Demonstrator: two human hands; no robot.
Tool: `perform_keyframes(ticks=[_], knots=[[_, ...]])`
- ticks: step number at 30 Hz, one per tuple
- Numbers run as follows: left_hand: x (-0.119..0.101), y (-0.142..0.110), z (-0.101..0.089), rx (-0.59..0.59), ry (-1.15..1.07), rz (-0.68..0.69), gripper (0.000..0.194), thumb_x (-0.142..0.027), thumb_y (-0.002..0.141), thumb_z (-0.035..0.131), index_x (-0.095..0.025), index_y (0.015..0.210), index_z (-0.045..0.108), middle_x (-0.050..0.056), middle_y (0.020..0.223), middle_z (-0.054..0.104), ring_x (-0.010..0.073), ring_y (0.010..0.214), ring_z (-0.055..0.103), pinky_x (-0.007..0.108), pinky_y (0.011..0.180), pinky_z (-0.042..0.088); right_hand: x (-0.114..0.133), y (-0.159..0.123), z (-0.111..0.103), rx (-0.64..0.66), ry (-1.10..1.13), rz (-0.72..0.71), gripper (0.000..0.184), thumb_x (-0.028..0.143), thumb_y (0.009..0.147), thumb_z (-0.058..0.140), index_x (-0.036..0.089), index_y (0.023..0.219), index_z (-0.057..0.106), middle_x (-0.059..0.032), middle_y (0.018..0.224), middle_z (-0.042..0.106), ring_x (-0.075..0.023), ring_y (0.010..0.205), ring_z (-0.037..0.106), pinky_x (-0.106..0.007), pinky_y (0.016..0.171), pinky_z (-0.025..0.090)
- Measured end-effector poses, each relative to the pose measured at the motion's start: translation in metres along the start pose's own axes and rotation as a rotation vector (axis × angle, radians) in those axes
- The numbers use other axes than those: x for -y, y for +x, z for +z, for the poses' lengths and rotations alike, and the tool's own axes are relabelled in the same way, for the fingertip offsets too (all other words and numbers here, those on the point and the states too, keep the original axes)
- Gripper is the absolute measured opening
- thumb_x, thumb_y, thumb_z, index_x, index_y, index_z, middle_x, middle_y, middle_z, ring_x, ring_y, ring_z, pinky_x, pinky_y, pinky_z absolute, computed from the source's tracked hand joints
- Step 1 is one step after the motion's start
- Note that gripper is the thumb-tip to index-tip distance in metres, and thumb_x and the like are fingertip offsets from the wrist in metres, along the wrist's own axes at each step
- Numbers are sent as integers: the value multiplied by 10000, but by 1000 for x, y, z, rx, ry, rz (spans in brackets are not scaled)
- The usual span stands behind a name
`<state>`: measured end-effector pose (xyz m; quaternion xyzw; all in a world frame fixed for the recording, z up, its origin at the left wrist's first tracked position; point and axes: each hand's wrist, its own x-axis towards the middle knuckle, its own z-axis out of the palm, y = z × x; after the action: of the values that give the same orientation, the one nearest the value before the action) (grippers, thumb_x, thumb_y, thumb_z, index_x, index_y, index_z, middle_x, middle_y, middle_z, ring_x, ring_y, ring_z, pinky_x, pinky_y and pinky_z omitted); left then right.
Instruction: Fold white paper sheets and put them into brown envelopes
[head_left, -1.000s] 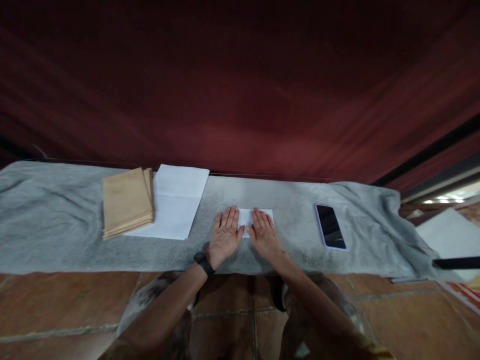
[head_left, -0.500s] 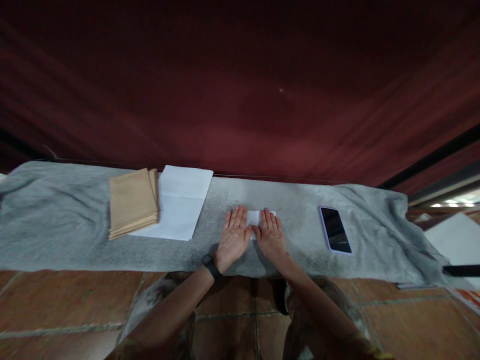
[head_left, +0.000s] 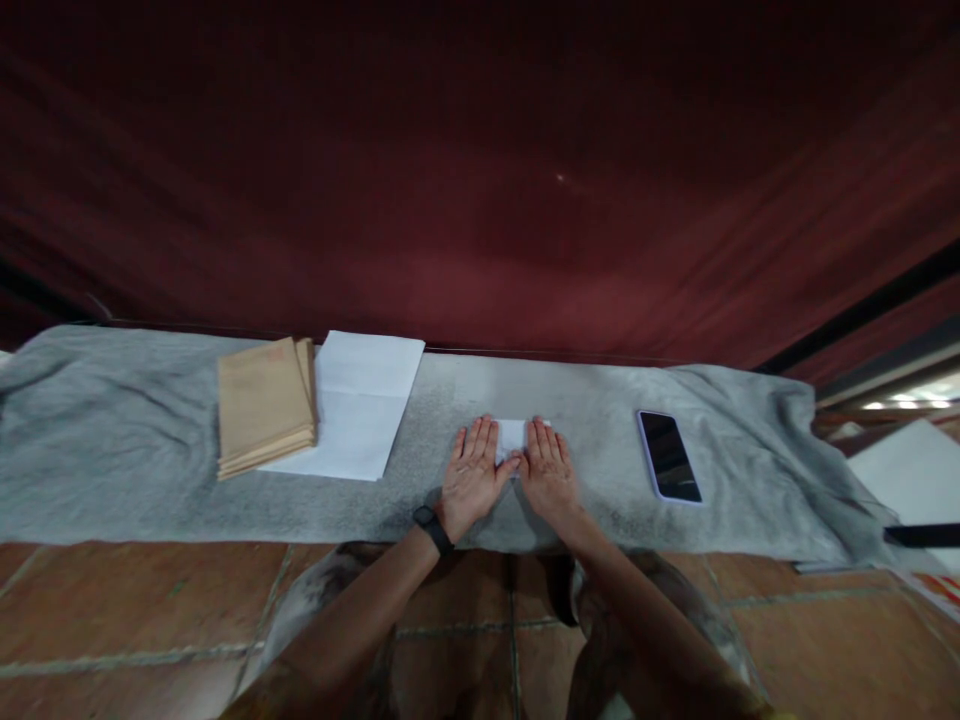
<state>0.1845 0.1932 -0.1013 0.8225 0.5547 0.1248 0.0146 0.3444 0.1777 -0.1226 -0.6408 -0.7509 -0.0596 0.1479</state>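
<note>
A small white piece of paper (head_left: 511,436), apparently folded, lies flat on the grey cloth (head_left: 600,400) in front of me. My left hand (head_left: 472,472) rests palm down over its left part, fingers stretched out and pointing away from me. Over the right part my right hand (head_left: 549,472) lies flat in the same way. The thumbs nearly meet at the paper's near edge. Between the hands a strip of the paper shows; the rest is hidden beneath them. A dark watch (head_left: 433,530) is on my left wrist.
Left of my hands lie large white sheets (head_left: 364,400), partly under a stack of brown paper envelopes (head_left: 262,395). On the right is a phone (head_left: 669,456) in a lilac case. A dark red fabric wall (head_left: 480,250) rises behind the cloth. Tiled floor (head_left: 150,600) runs below.
Both hands stay flat on the small paper and have slid slightly across it. The whole view has shifted a little as my head moved.
</note>
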Motion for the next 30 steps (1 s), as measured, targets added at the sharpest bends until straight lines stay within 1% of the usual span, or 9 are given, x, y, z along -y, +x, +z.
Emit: perform_keyframes(ticks=[4,9,14,18,22,25,28,30], knots=[[-1,0,-1,6,12,8,714,-560,1018,294,-60,1522,362,155,1615,315,270,1517,260,481,1250,199,-9,-6,-1,-18,-7,5,562,358,1058,327,38,1516,385,-205,1574,381,-309,1467,338,-493,1186,264],[-1,1,-3,4,23,8,711,-561,1012,298,-75,1527,359,157,1605,344,265,1517,263,478,1244,212,-19,-13,-4,-57,-25,5,616,413,1059,348,32,1543,326,-204,1566,396,-317,1445,367,-484,1177,271],[1,1,-4,24,37,19,730,-588,996,325,-103,1542,341,156,1613,335,269,1520,253,470,1244,205,-25,-20,-9,-56,-50,22,623,433,1056,358,48,1545,329,-194,1558,414,-313,1430,387,-475,1170,275],[4,0,-3,24,38,45,743,-619,986,335,-140,1554,327,144,1625,313,269,1526,236,471,1246,194,-33,-27,-13,-37,-71,22,639,457,1046,379,55,1541,343,-192,1548,432,-324,1419,401,-490,1164,287],[4,0,-2,24,37,40,747,-629,985,329,-142,1552,333,144,1633,293,273,1527,231,475,1248,185,-38,-30,-18,-49,-73,62,615,432,1050,370,33,1518,378,-209,1538,439,-329,1428,392,-504,1165,296],[3,1,-3,34,31,35,741,-623,983,341,-144,1548,343,143,1631,298,275,1526,235,478,1247,189,-31,-25,-23,-37,-22,29,615,410,1057,342,36,1544,324,-202,1580,373,-311,1469,336,-487,1179,296],[3,1,-6,48,23,39,715,-583,984,372,-141,1546,348,147,1629,301,279,1526,234,483,1245,190,-15,-18,-23,14,71,-72,605,400,1063,307,93,1582,251,-151,1613,326,-261,1491,308,-455,1194,300],[3,1,-7,54,18,49,682,-529,990,382,-143,1550,339,146,1628,305,277,1527,232,489,1245,190,-5,-15,-21,42,108,-128,600,398,1065,298,108,1587,238,-133,1618,323,-237,1500,290,-445,1209,285]])
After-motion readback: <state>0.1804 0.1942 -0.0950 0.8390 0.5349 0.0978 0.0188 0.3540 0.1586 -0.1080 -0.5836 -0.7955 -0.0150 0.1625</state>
